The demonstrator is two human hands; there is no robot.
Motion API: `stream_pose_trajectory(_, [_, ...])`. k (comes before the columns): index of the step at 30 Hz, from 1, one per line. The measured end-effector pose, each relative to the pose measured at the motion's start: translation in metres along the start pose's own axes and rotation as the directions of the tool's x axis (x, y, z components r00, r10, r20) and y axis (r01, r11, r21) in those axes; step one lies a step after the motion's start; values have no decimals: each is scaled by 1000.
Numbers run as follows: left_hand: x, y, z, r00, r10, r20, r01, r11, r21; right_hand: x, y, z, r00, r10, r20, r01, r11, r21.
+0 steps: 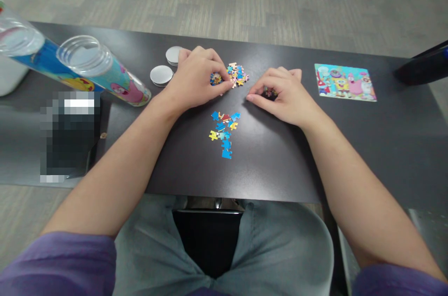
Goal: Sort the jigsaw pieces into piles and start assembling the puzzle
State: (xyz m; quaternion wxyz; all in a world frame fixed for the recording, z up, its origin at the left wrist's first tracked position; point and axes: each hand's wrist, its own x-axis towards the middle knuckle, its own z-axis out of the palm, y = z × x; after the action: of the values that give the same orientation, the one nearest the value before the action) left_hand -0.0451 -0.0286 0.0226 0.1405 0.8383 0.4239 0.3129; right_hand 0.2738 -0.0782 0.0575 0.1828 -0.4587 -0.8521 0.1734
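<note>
My left hand (200,77) reaches over a pile of small jigsaw puzzle pieces (237,74), with thumb and index finger pinched at its near edge. Whatever sits in that pinch is too small to make out. Right of the pile, my right hand (282,93) is curled, its thumb and forefinger tips together just above the table; more pieces show partly beneath its palm. Between my forearms lies a loose cluster of mostly blue and yellow puzzle pieces (224,132). A colourful cartoon picture card (345,82) lies flat to the right.
Two clear tubes with cartoon prints, a nearer tube (122,82) and a longer tube (56,60), lie at the left. Beside my left hand are white round lids (161,74). A blurred-out dark object (72,137) rests on the dark table (280,165). A black object (423,67) stands far right.
</note>
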Motion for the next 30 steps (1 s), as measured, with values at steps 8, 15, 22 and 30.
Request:
stream_pose_trajectory(8, [6, 5, -11, 998, -42, 47, 44, 998, -55, 0, 3, 1, 1000, -5, -1, 5, 1000, -24])
stream_pose_trajectory(15, [-1, 16, 1, 988, -36, 149, 45, 998, -54, 1, 6, 1, 1000, -6, -3, 6, 1000, -29])
stream_pose_trajectory(22, [-6, 19, 1, 994, -28, 110, 30, 999, -22, 0, 9, 2, 999, -26, -26, 26, 999, -21])
stream_pose_trajectory(30, [0, -21, -19, 995, -87, 38, 87, 996, 1, 0, 7, 1, 999, -28, -24, 28, 1000, -10])
